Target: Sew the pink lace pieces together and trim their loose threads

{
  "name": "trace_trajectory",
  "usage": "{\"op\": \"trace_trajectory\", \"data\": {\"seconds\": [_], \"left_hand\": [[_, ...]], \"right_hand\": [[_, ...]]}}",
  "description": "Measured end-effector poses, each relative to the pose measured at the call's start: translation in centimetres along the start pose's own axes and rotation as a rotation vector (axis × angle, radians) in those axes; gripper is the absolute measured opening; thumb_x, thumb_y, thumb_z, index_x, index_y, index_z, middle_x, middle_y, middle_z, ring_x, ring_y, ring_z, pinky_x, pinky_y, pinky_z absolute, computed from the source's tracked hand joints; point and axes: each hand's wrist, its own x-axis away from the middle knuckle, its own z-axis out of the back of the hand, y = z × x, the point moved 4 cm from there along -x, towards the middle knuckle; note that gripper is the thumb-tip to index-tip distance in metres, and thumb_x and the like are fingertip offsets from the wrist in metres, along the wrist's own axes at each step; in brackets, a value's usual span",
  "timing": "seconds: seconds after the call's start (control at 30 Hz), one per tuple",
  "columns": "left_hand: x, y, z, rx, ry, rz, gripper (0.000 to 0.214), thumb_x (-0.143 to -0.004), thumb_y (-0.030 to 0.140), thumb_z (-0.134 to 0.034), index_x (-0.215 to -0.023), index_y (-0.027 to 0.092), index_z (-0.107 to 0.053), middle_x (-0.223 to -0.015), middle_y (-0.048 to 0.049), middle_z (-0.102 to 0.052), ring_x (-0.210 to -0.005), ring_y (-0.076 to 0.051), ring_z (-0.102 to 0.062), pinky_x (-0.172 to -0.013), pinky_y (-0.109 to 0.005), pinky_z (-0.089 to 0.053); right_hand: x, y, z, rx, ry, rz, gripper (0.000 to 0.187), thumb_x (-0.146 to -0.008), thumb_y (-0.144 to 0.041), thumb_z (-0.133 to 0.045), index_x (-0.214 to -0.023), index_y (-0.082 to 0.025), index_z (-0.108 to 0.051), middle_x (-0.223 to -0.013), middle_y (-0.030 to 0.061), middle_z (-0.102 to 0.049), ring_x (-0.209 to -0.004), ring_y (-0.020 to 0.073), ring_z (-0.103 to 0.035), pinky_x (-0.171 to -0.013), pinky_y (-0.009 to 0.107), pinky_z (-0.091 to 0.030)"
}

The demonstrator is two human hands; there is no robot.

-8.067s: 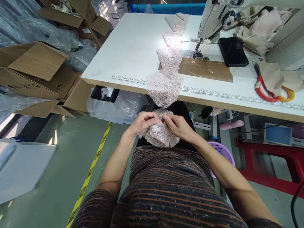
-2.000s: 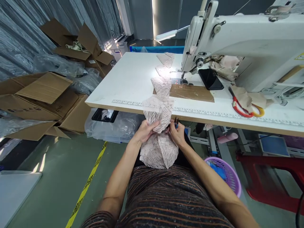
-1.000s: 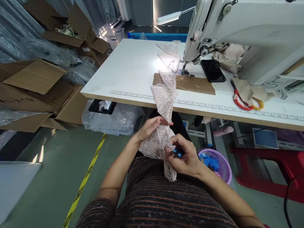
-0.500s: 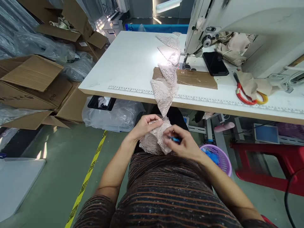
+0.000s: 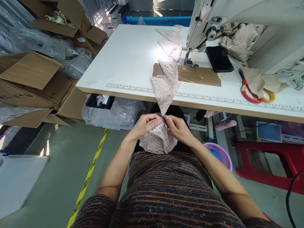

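Pale pink lace pieces (image 5: pixel 164 91), joined in a chain, run from the table over its front edge down to my lap. My left hand (image 5: pixel 144 127) is closed, pinching the lace at a narrow joint between two pieces. Close beside it, almost touching, my right hand (image 5: pixel 179 128) pinches the same narrow joint with thumb and forefinger. Below the hands the lower lace piece (image 5: pixel 154 142) hangs bunched over my lap. The right palm is turned away, so whether anything else is inside it is hidden.
A sewing machine (image 5: pixel 209 28) stands on the white table (image 5: pixel 118 63). Right of its needle lie a black phone (image 5: pixel 219 59) and red-and-yellow scissors (image 5: pixel 253 93). A brown cardboard strip (image 5: pixel 199 76) lies under the lace. A purple basket (image 5: pixel 224 155) and a red stool (image 5: pixel 268 164) stand right; cartons (image 5: pixel 30 69) left.
My right hand, which held a small blue tool beside the lace, has moved up to pinch the joint. The blue tool no longer shows. My left hand keeps its hold.
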Motion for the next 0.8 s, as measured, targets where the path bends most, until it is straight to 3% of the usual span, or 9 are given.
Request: {"op": "trace_trajectory", "data": {"seconds": [0.2,0.37,0.5,0.57,0.67,0.73,0.8], "left_hand": [[-0.2,-0.2,-0.2,0.057,-0.004,0.018,0.026,-0.077,0.041,-0.077,-0.081,0.015,-0.076,-0.083,-0.0064,-0.073,-0.079,-0.017,-0.064,-0.072,-0.027,-0.047],[-0.1,-0.1,-0.1,0.092,-0.013,0.071,0.023,-0.074,0.037,-0.078,-0.072,0.015,-0.072,-0.068,0.0004,-0.064,-0.062,-0.010,-0.053,-0.063,-0.024,-0.041],[-0.1,0.2,0.1,0.032,-0.004,0.071,0.024,-0.073,0.036,-0.077,-0.066,0.015,-0.068,-0.061,0.0027,-0.056,-0.057,-0.008,-0.044,-0.059,-0.023,-0.035],[-0.1,0.2,0.3,0.000,0.000,0.070,0.025,-0.072,0.038,-0.077,-0.067,0.015,-0.069,-0.062,0.0011,-0.058,-0.060,-0.010,-0.046,-0.059,-0.024,-0.036],[-0.2,-0.1,0.5,-0.019,-0.001,0.078,0.025,-0.073,0.039,-0.077,-0.071,0.015,-0.073,-0.070,-0.0020,-0.065,-0.067,-0.012,-0.052,-0.063,-0.025,-0.038],[-0.3,-0.3,0.6,-0.028,-0.009,0.079,0.025,-0.074,0.040,-0.077,-0.073,0.015,-0.075,-0.074,-0.0030,-0.067,-0.070,-0.013,-0.054,-0.066,-0.025,-0.039],[-0.4,-0.2,0.7,-0.051,-0.034,0.059,0.025,-0.076,0.040,-0.076,-0.075,0.016,-0.076,-0.076,-0.0038,-0.069,-0.072,-0.013,-0.055,-0.068,-0.025,-0.040]], "right_hand": [[0.2,0.5,0.1,-0.022,0.061,-0.015,0.056,-0.097,-0.067,-0.038,-0.071,-0.019,-0.054,-0.063,-0.0017,-0.048,-0.059,0.0123,-0.041,-0.057,0.027,-0.032],[0.2,0.0,0.0,0.035,-0.040,0.015,0.052,-0.100,-0.060,-0.037,-0.071,-0.020,-0.051,-0.061,-0.0028,-0.045,-0.057,0.0119,-0.038,-0.055,0.027,-0.029],[0.0,0.1,-0.2,0.105,-0.036,0.030,0.046,-0.100,-0.055,-0.042,-0.071,-0.021,-0.051,-0.059,-0.0034,-0.045,-0.056,0.0124,-0.039,-0.058,0.027,-0.030],[0.2,0.4,-0.1,0.096,0.035,0.029,0.046,-0.100,-0.055,-0.042,-0.072,-0.021,-0.054,-0.060,-0.0029,-0.047,-0.056,0.0126,-0.041,-0.058,0.027,-0.031],[0.6,1.2,1.0,0.008,0.257,0.024,0.048,-0.100,-0.058,-0.039,-0.079,-0.020,-0.059,-0.067,-0.0010,-0.053,-0.061,0.0135,-0.046,-0.060,0.027,-0.036],[0.6,1.7,1.7,-0.041,0.407,0.014,0.046,-0.097,-0.060,-0.044,-0.088,-0.019,-0.062,-0.074,0.0006,-0.058,-0.066,0.0144,-0.050,-0.062,0.027,-0.040],[0.0,2.2,2.1,-0.054,0.471,-0.002,0.044,-0.092,-0.060,-0.054,-0.096,-0.018,-0.064,-0.077,0.0013,-0.060,-0.068,0.0151,-0.052,-0.064,0.027,-0.042]]}}
